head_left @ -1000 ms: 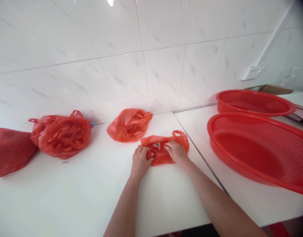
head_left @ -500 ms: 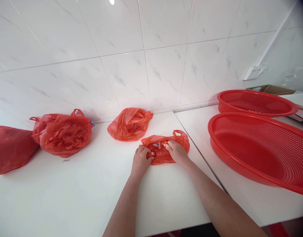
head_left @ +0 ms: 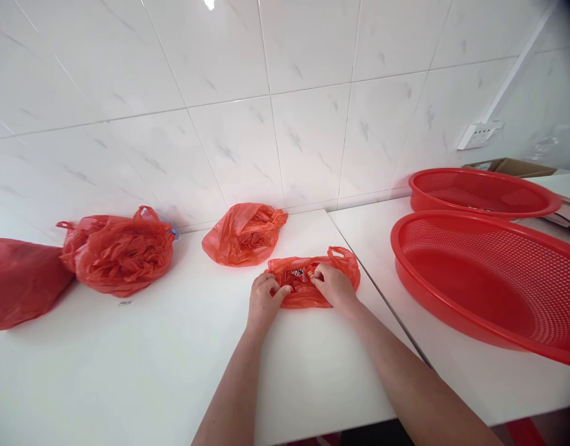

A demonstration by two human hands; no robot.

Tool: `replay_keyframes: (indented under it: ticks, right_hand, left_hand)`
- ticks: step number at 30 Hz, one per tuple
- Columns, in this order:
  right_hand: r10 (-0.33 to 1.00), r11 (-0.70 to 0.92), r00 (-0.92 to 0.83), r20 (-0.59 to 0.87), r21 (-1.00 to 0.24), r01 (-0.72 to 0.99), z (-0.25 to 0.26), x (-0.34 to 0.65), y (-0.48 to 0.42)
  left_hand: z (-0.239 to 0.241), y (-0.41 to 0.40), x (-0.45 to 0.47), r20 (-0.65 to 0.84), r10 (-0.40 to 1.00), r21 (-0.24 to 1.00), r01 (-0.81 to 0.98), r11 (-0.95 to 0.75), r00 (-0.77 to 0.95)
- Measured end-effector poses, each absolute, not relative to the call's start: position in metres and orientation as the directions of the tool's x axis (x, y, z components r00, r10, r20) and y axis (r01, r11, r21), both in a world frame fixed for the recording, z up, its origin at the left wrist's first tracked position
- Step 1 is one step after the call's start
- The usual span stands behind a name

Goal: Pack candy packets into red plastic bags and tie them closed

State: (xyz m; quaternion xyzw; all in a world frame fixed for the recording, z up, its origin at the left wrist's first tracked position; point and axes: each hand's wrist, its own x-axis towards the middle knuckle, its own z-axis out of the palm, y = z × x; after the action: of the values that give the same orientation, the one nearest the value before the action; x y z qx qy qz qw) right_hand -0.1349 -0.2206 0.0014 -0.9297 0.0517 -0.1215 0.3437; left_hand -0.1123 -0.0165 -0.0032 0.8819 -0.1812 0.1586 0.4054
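No text could be read. A red packet [head_left: 298, 274] inside the small red bag [head_left: 341, 265], between the left hand [head_left: 263, 301] and the right hand [head_left: 334, 286], bore a white patch with dark marks that looked like print. The patch was too small and blurred to make out. A small dark mark [head_left: 124, 303] on the white table [head_left: 127, 371], just in front of the crumpled red bag [head_left: 122, 251], was likewise illegible.
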Motion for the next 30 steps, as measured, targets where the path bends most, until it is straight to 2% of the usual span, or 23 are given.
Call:
replay_keyframes:
  ticks: [6,8,10,12,14,18,21,24,30]
  right_hand:
    - [-0.106,-0.778,0.989,0.100,-0.628,-0.020,0.004,-0.135,-0.223]
    - [-0.090,-0.791,0.991,0.095,-0.612,-0.013,0.003,-0.134,-0.224]
    - [-0.079,-0.804,0.993,0.087,-0.595,-0.011,0.003,-0.135,-0.224]
    - [-0.069,-0.808,0.993,0.093,-0.590,-0.001,0.005,-0.135,-0.223]
    - [-0.064,-0.802,0.992,0.112,-0.597,0.015,0.007,-0.137,-0.221]
    - [0.032,-0.788,0.985,0.168,-0.602,0.129,0.013,-0.144,-0.213]
    - [0.177,-0.802,0.967,0.182,-0.543,0.249,0.015,-0.149,-0.205]
    - [0.262,-0.813,0.947,0.183,-0.486,0.319,0.018,-0.153,-0.199]
    - [0.324,-0.741,0.926,0.192,-0.558,0.375,0.025,-0.161,-0.194]
  left_hand:
    - [-0.004,-0.017,-0.115,0.479,-0.037,0.560,-0.338,-0.756,0.877]
    - [-0.003,-0.017,-0.117,0.428,-0.005,0.574,-0.276,-0.771,0.904]
    - [0.000,-0.017,-0.119,0.301,0.002,0.615,-0.193,-0.764,0.954]
    - [0.002,-0.017,-0.120,0.162,-0.002,0.660,-0.110,-0.743,0.987]
    - [0.003,-0.015,-0.119,0.099,-0.005,0.698,-0.073,-0.713,0.995]
    - [-0.002,-0.012,-0.114,0.122,0.023,0.805,-0.085,-0.587,0.992]
    - [-0.008,-0.011,-0.109,0.101,0.044,0.880,-0.069,-0.470,0.994]
    - [-0.012,-0.010,-0.106,0.092,0.070,0.915,-0.056,-0.401,0.993]
    - [-0.012,-0.010,-0.107,0.116,0.088,0.926,-0.075,-0.369,0.989]
